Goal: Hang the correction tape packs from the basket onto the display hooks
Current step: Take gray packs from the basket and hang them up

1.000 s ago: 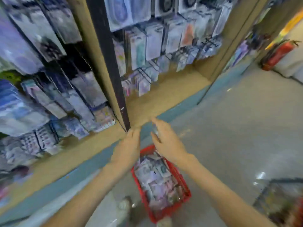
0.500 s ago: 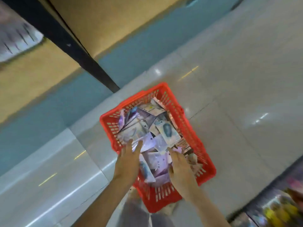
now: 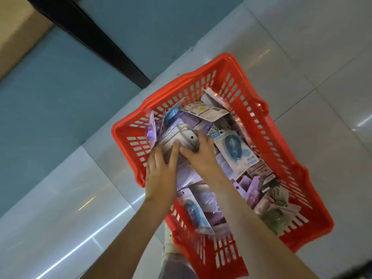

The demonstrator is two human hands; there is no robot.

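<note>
**shelfstacker:** Looking straight down here. The red basket [image 3: 227, 81] sits on the grey floor tiles [image 3: 312, 57], right by the teal base of the display [image 3: 60, 93] and its black upright strip [image 3: 90, 37]. It's piled with correction tape packs [image 3: 203, 204], mostly purple and lying every which way.

**tapehoarder:** Where are the hands?

**shelfstacker:** Both are in the far-left part of the basket, on a bundle of white-backed packs [image 3: 186, 135]. You can see a hang hole in the top card. The right hand [image 3: 201, 160] has its grip clamped on the bundle, fingers [image 3: 204, 140] curled over the right edge and thumb across the near side. The left hand [image 3: 161, 176] touches the bundle's near-left end with its fingers laid on top. They look fairly straight, but I honestly can't tell if that grip hooks round the cards or just presses on them.

**tapehoarder:** Anything else readable?

**shelfstacker:** A blue-fronted pack [image 3: 235, 150] lies face up just right of the right hand. Another blue one [image 3: 193, 210] sits between the two forearms at the near side. A greenish pack [image 3: 275, 220] is in the near-right corner. The print is too blurry to read.
</note>
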